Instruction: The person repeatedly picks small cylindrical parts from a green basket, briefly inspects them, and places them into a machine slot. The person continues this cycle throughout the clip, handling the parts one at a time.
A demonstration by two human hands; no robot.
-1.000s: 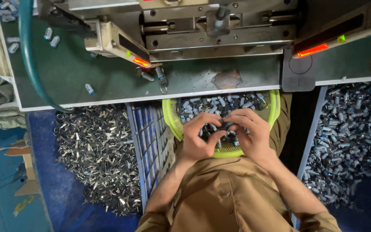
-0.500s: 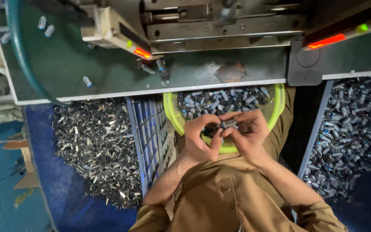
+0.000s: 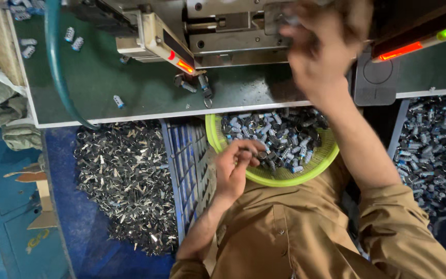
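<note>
A lime-green round basket [image 3: 280, 178] full of small silver and blue cylindrical metal parts [image 3: 277, 137] rests on my lap, below the table's edge. My left hand [image 3: 236, 165] lies at the basket's near-left rim, fingers curled around a few of those parts. My right hand [image 3: 321, 46] is raised over the table, up against the grey metal machine [image 3: 223, 26]. It is blurred by motion with its fingers bent, and I cannot make out whether it holds a part.
The green tabletop [image 3: 130, 88] carries a few stray parts and a teal hose [image 3: 55, 67]. Red lamps [image 3: 401, 50] glow on the machine. Heaps of metal parts lie at the left [image 3: 125, 175] and right [image 3: 434, 150]. A blue crate [image 3: 187, 170] stands beside my left arm.
My right hand has left the basket and risen to the machine. My left hand stays at the basket with parts. The camera has moved closer.
</note>
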